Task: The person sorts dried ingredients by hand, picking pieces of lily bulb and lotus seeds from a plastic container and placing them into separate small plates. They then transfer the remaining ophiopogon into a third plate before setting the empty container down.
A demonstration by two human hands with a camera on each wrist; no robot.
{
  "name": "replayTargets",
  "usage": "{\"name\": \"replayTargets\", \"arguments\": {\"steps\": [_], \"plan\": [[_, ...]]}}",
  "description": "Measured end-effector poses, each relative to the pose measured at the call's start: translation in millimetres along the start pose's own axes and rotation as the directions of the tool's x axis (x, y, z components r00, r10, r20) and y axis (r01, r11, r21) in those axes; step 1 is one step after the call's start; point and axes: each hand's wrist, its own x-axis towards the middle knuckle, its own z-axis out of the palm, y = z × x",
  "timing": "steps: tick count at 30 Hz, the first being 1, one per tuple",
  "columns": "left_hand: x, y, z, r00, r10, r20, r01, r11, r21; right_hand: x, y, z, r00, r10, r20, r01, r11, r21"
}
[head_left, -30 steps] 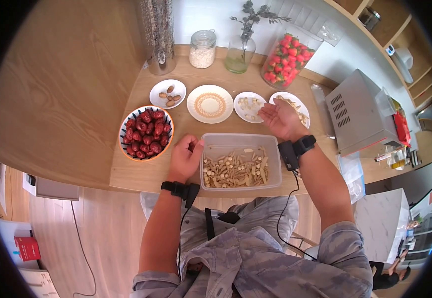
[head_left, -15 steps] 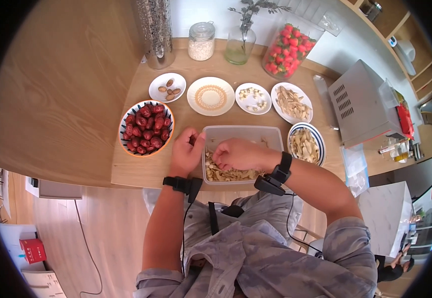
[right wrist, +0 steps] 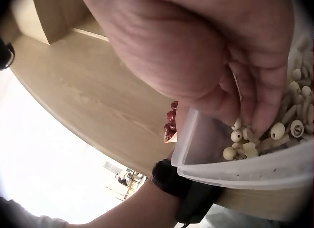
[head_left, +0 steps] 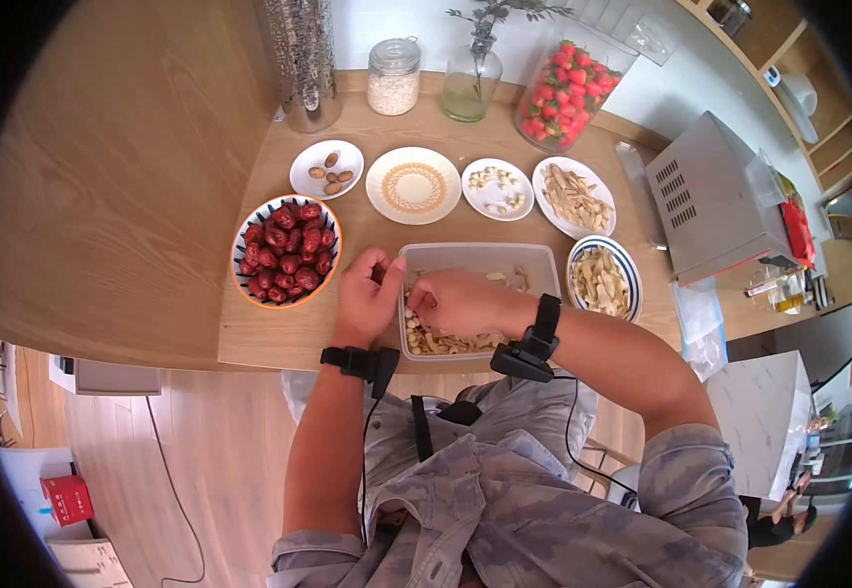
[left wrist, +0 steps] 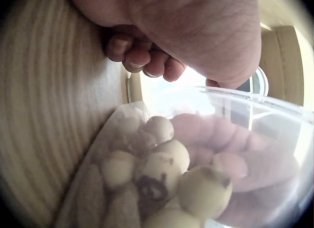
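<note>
A clear plastic box (head_left: 555, 328) stands at the table's front edge, holding pale elongated dried pieces and round, pale lotus seeds (right wrist: 278, 131). My right hand (head_left: 470, 302) reaches into its left half, palm down. Its bent thumb and fingers (right wrist: 267, 110) come together among the seeds, pinching at one; the fingertips partly hide it. Outside the left wall is my left hand (head_left: 367, 299), thumb along the rim. Its other fingers (left wrist: 137, 58) hang loosely curled over the tabletop, with nothing in them. Through the wall, the left wrist view shows several lotus seeds (left wrist: 206, 189) close up.
Left of the box sits a bowl of red dates (head_left: 289, 255). Behind are plates with brown nuts (head_left: 331, 174), lotus seeds (head_left: 497, 191) and dried slices (head_left: 575, 196), plus a patterned plate (head_left: 414, 186). A blue-rimmed bowl (head_left: 602, 281) stands right, near the right forearm.
My right hand has come from over the back-right plates down into the box, then shifted slightly left among the seeds. My left hand has stayed by the left rim.
</note>
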Motion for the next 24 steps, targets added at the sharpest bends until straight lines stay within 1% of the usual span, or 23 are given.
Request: {"name": "replayTargets", "arguments": {"steps": [3,6,9,12,15,18,21,24], "plan": [[0.4,-1.0,0.1,1.0,0.019,0.003,-0.019,1.0,0.006,2.5,4.2,5.3,0.996,-0.061,-0.065,0.056,0.995,-0.081],[0.5,-3.9,1.0,1.0,0.015,0.0,-0.015,1.0,-0.015,6.4,2.1,6.2,0.998,-0.041,-0.056,0.037,0.997,-0.062],[0.7,-3.2,1.3,1.0,0.016,0.0,-0.016,1.0,-0.015,5.4,-1.1,3.2,0.997,-0.065,-0.046,0.062,0.996,-0.064],[0.7,0.3,0.7,1.0,0.025,0.005,-0.025,1.0,-0.004,8.4,4.0,3.5,1.0,-0.018,-0.015,0.02,0.992,0.126],[-1.4,4.4,-2.3,0.998,-0.017,0.06,0.015,0.999,0.031,12.5,8.1,6.2,0.998,0.046,0.038,-0.055,0.962,0.267],[-1.0,3.3,-2.3,0.999,-0.007,0.053,0.004,0.999,0.042,12.5,11.8,8.0,0.988,0.103,0.115,-0.145,0.878,0.457],[0.8,2.9,0.6,1.0,0.025,0.003,-0.025,1.0,0.012,11.3,10.8,9.4,1.0,0.014,0.01,-0.016,0.974,0.228],[0.6,3.3,1.8,0.999,0.038,-0.002,-0.038,0.999,-0.011,8.3,6.1,9.0,0.999,-0.032,0.009,0.03,0.989,0.146]]}}
